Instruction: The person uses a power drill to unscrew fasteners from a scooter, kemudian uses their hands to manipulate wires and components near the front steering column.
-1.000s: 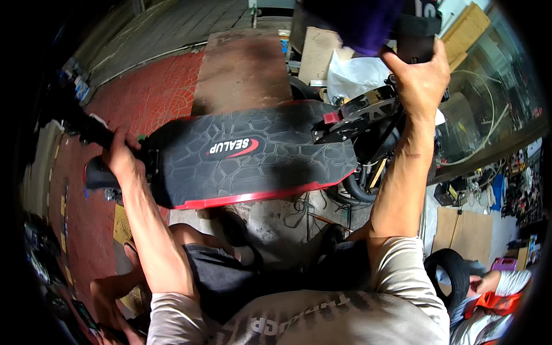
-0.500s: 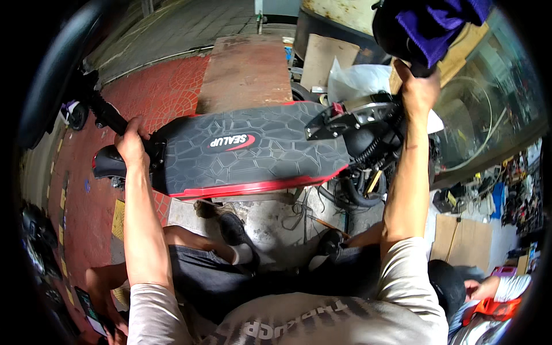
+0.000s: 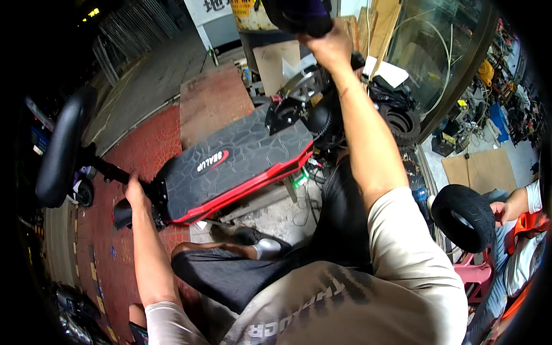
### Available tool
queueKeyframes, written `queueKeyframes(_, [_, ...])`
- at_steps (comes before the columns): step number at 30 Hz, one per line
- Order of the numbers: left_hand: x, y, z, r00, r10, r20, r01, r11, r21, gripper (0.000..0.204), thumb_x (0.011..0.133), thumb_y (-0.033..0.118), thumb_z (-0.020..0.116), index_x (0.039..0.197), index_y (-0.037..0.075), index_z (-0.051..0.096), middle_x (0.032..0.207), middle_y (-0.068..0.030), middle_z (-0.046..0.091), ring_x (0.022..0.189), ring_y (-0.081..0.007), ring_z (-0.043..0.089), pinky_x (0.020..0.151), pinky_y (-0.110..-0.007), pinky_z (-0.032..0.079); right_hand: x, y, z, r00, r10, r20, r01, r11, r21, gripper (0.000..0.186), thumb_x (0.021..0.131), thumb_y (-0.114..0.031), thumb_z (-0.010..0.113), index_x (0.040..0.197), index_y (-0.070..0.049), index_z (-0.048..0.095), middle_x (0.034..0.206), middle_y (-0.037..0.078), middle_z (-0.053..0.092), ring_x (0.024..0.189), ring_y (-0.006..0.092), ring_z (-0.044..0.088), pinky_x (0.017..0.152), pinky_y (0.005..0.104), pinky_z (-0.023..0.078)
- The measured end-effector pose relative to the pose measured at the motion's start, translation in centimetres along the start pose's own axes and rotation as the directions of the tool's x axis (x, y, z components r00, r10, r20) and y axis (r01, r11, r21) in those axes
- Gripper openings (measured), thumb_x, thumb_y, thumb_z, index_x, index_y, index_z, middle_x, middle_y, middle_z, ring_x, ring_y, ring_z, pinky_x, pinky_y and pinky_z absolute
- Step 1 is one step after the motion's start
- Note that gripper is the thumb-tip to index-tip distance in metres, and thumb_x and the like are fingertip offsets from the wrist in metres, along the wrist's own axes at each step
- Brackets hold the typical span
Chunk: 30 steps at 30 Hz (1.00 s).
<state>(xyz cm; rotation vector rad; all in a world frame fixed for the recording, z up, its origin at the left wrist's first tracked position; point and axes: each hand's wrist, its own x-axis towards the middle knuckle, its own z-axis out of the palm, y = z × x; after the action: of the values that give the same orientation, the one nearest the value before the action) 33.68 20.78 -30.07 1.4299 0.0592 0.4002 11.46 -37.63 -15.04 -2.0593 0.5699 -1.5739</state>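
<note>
An electric scooter lies across in front of me, its black deck [image 3: 247,152] patterned with grey lines and edged in red. At the left end rises a black padded seat [image 3: 63,146] on a dark post [image 3: 109,171]. My left hand [image 3: 135,192] is closed round the foot of that post. My right hand [image 3: 330,46], arm stretched far forward, grips a dark upright part at the scooter's front end. Purple cloth [image 3: 317,8] shows on the black piece above it. Beside the deck's right end sits a metal folding bracket [image 3: 302,86]. Under the deck a grey stand [image 3: 253,204] shows partly.
A person's hand [image 3: 506,213] at right is by a loose black tyre [image 3: 463,217], near a pink stool [image 3: 476,273]. More tyres [image 3: 401,123] lie beside the glass case [image 3: 431,52]. A reddish board [image 3: 215,103] is beyond the deck. Parked vehicles [image 3: 80,316] stand lower left.
My view has turned, so the scooter now lies slantwise with its front end farther up. Both hands keep their hold. The tyre by the other person now shows more fully.
</note>
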Motion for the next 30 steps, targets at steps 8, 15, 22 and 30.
queueKeyframes(8, [-1.6,-0.1,-0.5,0.994,0.039,0.107,-0.05,0.993,0.11,0.017,0.093,0.021,0.074,0.086,0.009,0.065,0.076,0.0023,0.059,0.068,-0.0115,0.053,0.063,-0.032,0.042,0.7,-0.7,-1.3,0.976,0.012,0.215,-0.033,0.995,0.098,0.064,0.067,-0.04,0.094,0.11,0.001,0.072,0.103,0.026,0.078,0.101,0.0407,0.077,0.086,0.0458,0.059])
queueKeyframes(15, [-10.3,2.9,-0.4,0.992,0.108,-0.058,-0.1,0.987,0.124,0.027,0.1,0.02,0.071,0.119,0.002,0.071,0.113,-0.005,0.071,0.098,-0.0136,0.066,0.078,-0.03,0.053,0.2,-0.2,-0.7,0.999,0.01,0.045,-0.012,0.999,0.04,0.073,0.069,-0.044,0.096,0.117,0.002,0.065,0.108,0.023,0.077,0.103,0.0392,0.075,0.091,0.0437,0.057])
queueKeyframes(22, [-16.3,4.3,10.8,0.817,0.209,0.538,-0.411,0.865,0.288,0.014,0.101,0.007,0.066,0.105,-0.004,0.073,0.1,-0.0056,0.074,0.094,-0.0135,0.066,0.089,-0.03,0.053,-0.2,-1.0,-0.6,1.0,0.001,-0.03,0.003,0.994,0.108,0.067,0.071,-0.03,0.096,0.123,0.0,0.067,0.112,0.015,0.078,0.103,0.0294,0.073,0.095,0.038,0.054])
queueKeyframes(30, [-1.2,-4.0,25.6,0.777,-0.109,0.619,-0.554,0.349,0.756,0.026,0.092,0.027,0.071,0.111,0.011,0.08,0.113,-0.0187,0.078,0.109,-0.0396,0.074,0.095,-0.051,0.057,0.1,-0.4,0.5,0.999,-0.002,0.036,-0.007,0.972,0.233,0.058,0.073,-0.024,0.094,0.114,0.002,0.063,0.105,0.012,0.074,0.094,0.0219,0.069,0.088,0.0347,0.053])
